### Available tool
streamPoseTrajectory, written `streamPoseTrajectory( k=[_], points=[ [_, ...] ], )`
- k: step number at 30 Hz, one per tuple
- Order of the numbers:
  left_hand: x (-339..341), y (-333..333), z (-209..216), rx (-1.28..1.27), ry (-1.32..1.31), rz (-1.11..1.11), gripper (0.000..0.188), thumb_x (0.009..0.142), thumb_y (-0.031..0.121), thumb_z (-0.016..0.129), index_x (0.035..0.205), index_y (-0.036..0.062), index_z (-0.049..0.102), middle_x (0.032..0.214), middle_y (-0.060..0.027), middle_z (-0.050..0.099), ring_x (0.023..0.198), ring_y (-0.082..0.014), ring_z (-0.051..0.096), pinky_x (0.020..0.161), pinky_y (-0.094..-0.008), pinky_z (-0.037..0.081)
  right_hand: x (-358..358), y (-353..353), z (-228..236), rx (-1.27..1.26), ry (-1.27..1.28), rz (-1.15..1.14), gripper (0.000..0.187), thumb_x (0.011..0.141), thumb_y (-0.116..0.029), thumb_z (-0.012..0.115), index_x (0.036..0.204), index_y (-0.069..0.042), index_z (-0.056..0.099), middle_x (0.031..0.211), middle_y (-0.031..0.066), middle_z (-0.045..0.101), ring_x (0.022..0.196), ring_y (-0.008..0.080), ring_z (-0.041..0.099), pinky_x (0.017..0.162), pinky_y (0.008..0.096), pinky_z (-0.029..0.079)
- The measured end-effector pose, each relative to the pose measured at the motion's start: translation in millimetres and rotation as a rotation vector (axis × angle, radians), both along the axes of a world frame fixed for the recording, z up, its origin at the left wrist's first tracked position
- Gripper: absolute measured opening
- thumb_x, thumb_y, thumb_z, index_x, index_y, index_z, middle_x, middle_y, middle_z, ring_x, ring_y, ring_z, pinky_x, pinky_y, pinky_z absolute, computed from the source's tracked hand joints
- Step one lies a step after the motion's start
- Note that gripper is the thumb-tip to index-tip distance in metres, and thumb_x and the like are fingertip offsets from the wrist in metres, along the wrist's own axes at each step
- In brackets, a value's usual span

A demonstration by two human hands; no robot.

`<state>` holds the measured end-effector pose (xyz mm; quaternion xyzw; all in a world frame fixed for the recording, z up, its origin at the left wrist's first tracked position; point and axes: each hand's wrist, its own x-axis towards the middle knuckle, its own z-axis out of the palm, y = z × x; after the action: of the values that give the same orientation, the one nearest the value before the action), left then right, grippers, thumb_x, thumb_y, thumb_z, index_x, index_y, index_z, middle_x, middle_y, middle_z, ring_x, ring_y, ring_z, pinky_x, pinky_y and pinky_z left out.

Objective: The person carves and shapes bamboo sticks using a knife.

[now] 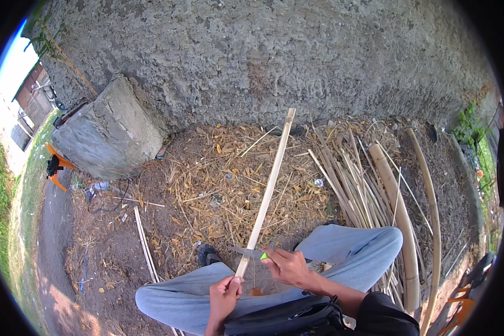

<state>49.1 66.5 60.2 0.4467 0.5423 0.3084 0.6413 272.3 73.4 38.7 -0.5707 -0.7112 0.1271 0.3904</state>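
A seated person's left hand [225,294] grips the near end of a long, flat, pale bamboo strip [271,185], which slopes right toward a rough grey wall [319,67] on the far side. The right hand [288,267], near and apart from the left, clasps a green-handled knife [252,253], its grey blade crossing the strip.

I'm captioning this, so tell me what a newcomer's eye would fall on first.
A long pale strip slants up the middle, pinched low down by the left hand, a knife in the right hand crossing it. At right, thin strips lie beside a thick pole.
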Motion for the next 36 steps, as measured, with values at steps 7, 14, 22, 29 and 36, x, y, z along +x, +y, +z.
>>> streamPoseTrajectory(
  k=[7, 14, 22, 29, 36],
  points=[
    [-11.6, 7.2, 5.6, -0.361, -0.272, -0.054, 0.029, 0.103, 0.025, 0.05, 0.092, 0.0001, 0.06, 0.058, 0.0029, 0.042, 0.045, -0.0039, 0.032, 0.039, -0.0213, 0.021, 2.6, 7.6, 4.7, 0.188, -0.119, 0.041, 0.028, 0.085, -0.027, 0.072, 0.103, -0.007, 0.066, 0.065, 0.0031, 0.058, 0.047, 0.0207, 0.058, 0.037, 0.0342, 0.041],
    [-21.4, 1.2, -1.2, -0.392, -0.338, -0.097, 0.03, 0.104, 0.023, 0.046, 0.091, -0.0006, 0.058, 0.057, 0.0027, 0.04, 0.044, -0.0038, 0.031, 0.038, -0.0217, 0.02, 8.2, 15.4, 4.2, 0.25, -0.155, -0.063, 0.028, 0.081, -0.027, 0.075, 0.098, -0.008, 0.066, 0.062, 0.0014, 0.054, 0.047, 0.0192, 0.058, 0.038, 0.0334, 0.041],
    [-28.6, -8.9, 0.1, -0.395, -0.326, -0.191, 0.034, 0.106, 0.025, 0.04, 0.094, -0.0018, 0.056, 0.057, 0.0021, 0.037, 0.043, -0.0052, 0.03, 0.036, -0.0229, 0.02, 28.1, 29.8, 14.3, 0.266, -0.136, -0.182, 0.025, 0.082, -0.027, 0.075, 0.094, -0.006, 0.069, 0.062, 0.0036, 0.059, 0.044, 0.0202, 0.056, 0.037, 0.0339, 0.04],
    [-46.6, -39.4, 15.6, -0.309, -0.096, -0.116, 0.02, 0.091, 0.024, 0.056, 0.078, 0.0101, 0.064, 0.054, 0.0074, 0.041, 0.046, -0.0042, 0.034, 0.043, -0.0226, 0.022, 110.2, 70.7, 15.4, 0.275, -0.095, -0.423, 0.025, 0.087, -0.026, 0.072, 0.093, -0.002, 0.072, 0.062, 0.0097, 0.063, 0.042, 0.0217, 0.056, 0.037, 0.0336, 0.039],
    [-53.3, -43.8, 11.6, -0.368, 0.009, -0.134, 0.023, 0.091, 0.026, 0.054, 0.077, 0.0107, 0.063, 0.055, 0.0081, 0.04, 0.046, -0.0044, 0.031, 0.043, -0.0231, 0.021, 147.0, 88.5, 24.1, 0.284, -0.125, -0.618, 0.024, 0.092, -0.025, 0.066, 0.093, -0.001, 0.071, 0.059, 0.01, 0.059, 0.044, 0.0211, 0.054, 0.042, 0.0364, 0.039]
  ],
)
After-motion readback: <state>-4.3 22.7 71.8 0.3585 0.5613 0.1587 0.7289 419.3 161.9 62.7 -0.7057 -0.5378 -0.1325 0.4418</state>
